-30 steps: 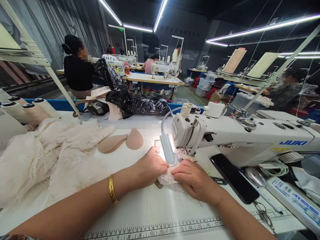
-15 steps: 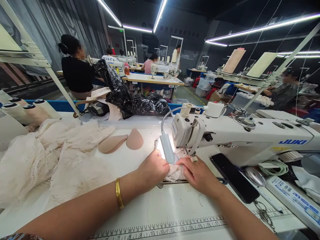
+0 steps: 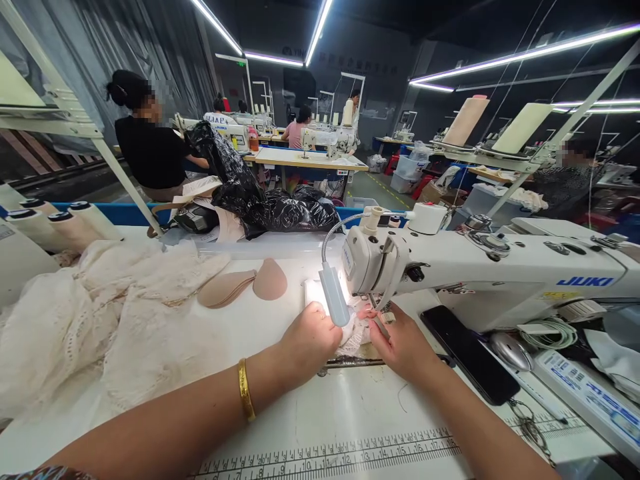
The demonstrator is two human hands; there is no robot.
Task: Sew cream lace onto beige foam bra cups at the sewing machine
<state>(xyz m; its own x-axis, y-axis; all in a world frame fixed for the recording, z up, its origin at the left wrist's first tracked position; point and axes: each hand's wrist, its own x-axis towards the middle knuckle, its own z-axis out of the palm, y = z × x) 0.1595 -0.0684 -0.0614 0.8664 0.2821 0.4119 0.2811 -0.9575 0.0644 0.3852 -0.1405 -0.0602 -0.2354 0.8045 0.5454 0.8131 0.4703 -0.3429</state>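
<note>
A piece of cream lace fabric [image 3: 354,339] lies under the head of a white sewing machine [image 3: 480,267], lit by a small gooseneck lamp [image 3: 334,293]. My left hand [image 3: 311,340], with a gold bangle at the wrist, is closed on the fabric's left side, its fingertips partly behind the lamp. My right hand [image 3: 407,343] grips the right side beside the presser foot; its thumb is lower, and its fingers reach close to the needle area. The needle itself is hidden.
More cream lace [image 3: 145,313] is heaped on the left. Beige bra cups [image 3: 270,279] lie behind my left hand. A black phone [image 3: 470,357], a computer mouse [image 3: 511,351] and a white box [image 3: 590,400] sit right. A printed ruler [image 3: 325,460] runs along the front; a black plastic bag [image 3: 290,210] stands behind.
My right fingers have shifted slightly around the fabric by the presser foot. The lace has bunched and turned a little, baring some metal plate near my right thumb. My left hand has barely moved.
</note>
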